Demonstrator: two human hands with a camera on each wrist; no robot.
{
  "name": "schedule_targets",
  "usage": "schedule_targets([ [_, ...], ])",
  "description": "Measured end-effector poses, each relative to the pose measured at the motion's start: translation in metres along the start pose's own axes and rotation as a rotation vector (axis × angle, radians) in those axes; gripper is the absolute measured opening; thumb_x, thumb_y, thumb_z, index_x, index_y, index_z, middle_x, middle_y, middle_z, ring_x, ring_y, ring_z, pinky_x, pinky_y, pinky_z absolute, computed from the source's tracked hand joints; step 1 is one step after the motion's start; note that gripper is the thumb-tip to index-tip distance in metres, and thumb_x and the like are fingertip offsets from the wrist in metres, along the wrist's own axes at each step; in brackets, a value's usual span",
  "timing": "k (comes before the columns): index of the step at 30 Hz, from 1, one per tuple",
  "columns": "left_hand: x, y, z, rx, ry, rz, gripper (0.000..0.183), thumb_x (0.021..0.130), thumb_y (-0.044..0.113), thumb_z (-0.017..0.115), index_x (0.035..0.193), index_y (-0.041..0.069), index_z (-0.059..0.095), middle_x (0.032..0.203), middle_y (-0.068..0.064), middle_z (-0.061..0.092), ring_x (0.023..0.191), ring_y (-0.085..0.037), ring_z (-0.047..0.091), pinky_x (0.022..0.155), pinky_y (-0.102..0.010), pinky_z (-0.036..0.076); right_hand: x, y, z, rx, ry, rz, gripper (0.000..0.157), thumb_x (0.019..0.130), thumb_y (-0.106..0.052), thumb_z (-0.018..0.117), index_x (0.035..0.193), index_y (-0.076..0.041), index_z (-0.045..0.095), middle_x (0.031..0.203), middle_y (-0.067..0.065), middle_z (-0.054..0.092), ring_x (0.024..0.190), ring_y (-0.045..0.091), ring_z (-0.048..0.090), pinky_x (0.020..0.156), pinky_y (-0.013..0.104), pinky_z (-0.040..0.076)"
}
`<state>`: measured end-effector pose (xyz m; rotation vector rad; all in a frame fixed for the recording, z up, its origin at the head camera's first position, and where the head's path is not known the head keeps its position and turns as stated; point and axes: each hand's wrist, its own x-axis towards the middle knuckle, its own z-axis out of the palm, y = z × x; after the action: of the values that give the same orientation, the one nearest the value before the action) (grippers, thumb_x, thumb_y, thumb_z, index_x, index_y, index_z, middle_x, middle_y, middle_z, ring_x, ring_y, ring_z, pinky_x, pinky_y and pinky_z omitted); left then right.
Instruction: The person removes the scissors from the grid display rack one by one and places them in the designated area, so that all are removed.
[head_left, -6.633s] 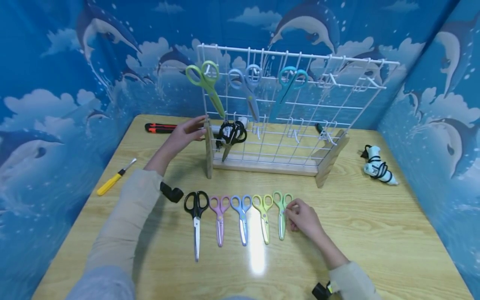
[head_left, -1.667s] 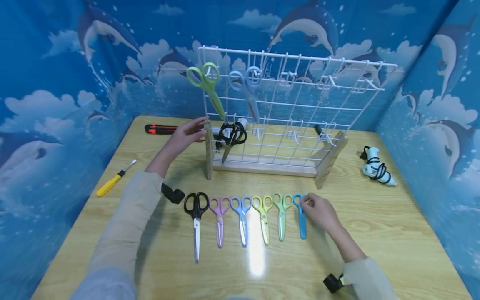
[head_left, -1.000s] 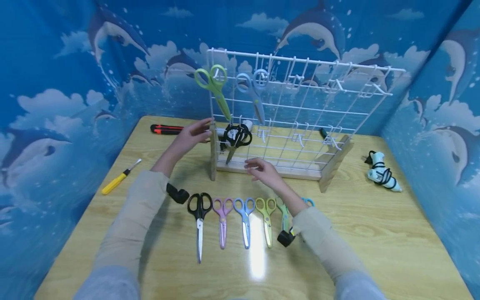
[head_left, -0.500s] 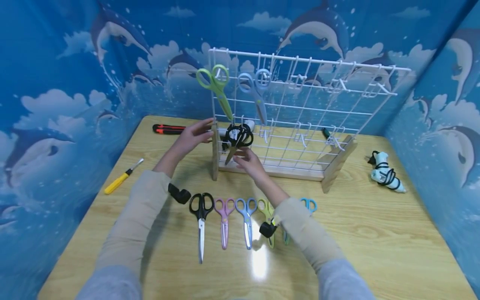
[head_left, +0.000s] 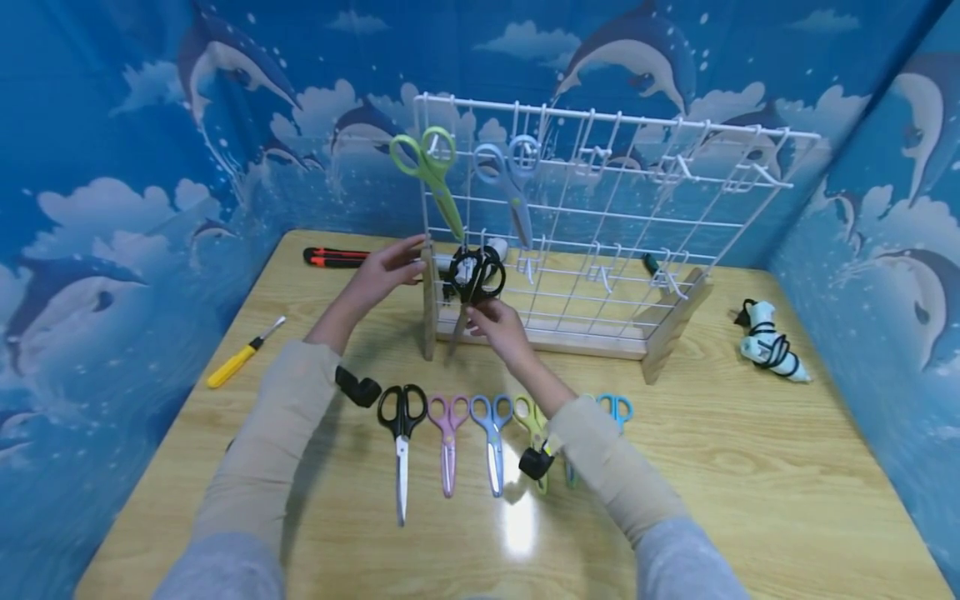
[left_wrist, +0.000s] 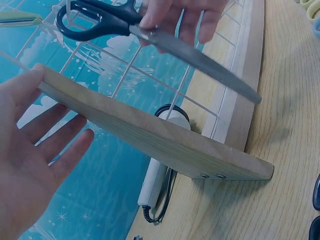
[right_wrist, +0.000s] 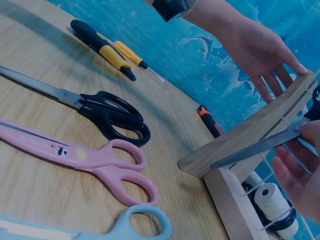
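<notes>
1. Scissors (left_wrist: 177,46) with black handles are at the rack's (head_left: 600,343) lower left, in front of the wires; from the head view I see their blades slanting down and slightly left.
2. I have the right hand (head_left: 501,329) pinching them near the pivot, thumb on one side, fingers on the other.
3. My left wrist view shows a hook at one handle ring; I cannot tell whether it bears any weight.
4. The left hand (head_left: 386,271) is spread wide, a fingertip touching the rack's wooden end panel (head_left: 429,308).
5. Above, I see a lime pair (head_left: 438,179) and a grey-blue pair (head_left: 512,183) hanging from upper hooks.
6. On the table (head_left: 750,467), left to right, I count a black pair (head_left: 402,467), pink pair (head_left: 448,454), blue pair (head_left: 493,433), yellow pair (head_left: 534,425), green pair (head_left: 572,477) and turquoise pair (head_left: 617,410); the right sleeve (head_left: 618,471) hides much of the green.
7. Far left lies a screwdriver (head_left: 236,362); far right, a glue gun (head_left: 768,342) wrapped in cord.
</notes>
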<state>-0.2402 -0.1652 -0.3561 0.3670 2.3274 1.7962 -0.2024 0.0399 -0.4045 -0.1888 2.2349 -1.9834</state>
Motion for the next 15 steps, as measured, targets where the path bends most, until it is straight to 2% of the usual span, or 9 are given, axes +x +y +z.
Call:
schedule_targets([
  [8, 0.000, 0.000, 0.001, -0.007, 0.005, -0.004, 0.053, 0.079, 0.035, 0.056, 0.127, 0.029, 0.037, 0.129, -0.006, 0.040, 0.111, -0.019, 0.043, 0.087, -0.038, 0.042, -0.016, -0.009, -0.010, -0.058, -0.021, -0.032, 0.023, 0.083, -0.010, 0.052, 0.097, 0.008, 0.053, 0.092, 0.022, 0.058, 0.081, 0.028, 0.057, 0.072, 0.033, 0.050],
  [11, -0.001, 0.001, 0.001, -0.004, 0.007, -0.004, 0.052, 0.079, 0.034, 0.056, 0.128, 0.030, 0.036, 0.129, -0.006, 0.040, 0.111, -0.019, 0.044, 0.086, -0.036, 0.043, -0.027, -0.014, -0.016, -0.095, -0.043, -0.068, 0.022, 0.083, -0.011, 0.054, 0.096, 0.007, 0.054, 0.090, 0.022, 0.058, 0.081, 0.030, 0.057, 0.073, 0.036, 0.050],
  [15, -0.001, 0.000, 0.000, -0.005, -0.001, -0.001, 0.053, 0.080, 0.033, 0.056, 0.128, 0.029, 0.035, 0.129, -0.006, 0.039, 0.111, -0.019, 0.043, 0.086, -0.036, 0.043, -0.047, -0.019, -0.027, -0.141, -0.085, -0.116, 0.022, 0.082, -0.011, 0.054, 0.094, 0.007, 0.054, 0.087, 0.021, 0.058, 0.077, 0.032, 0.057, 0.070, 0.034, 0.051],
])
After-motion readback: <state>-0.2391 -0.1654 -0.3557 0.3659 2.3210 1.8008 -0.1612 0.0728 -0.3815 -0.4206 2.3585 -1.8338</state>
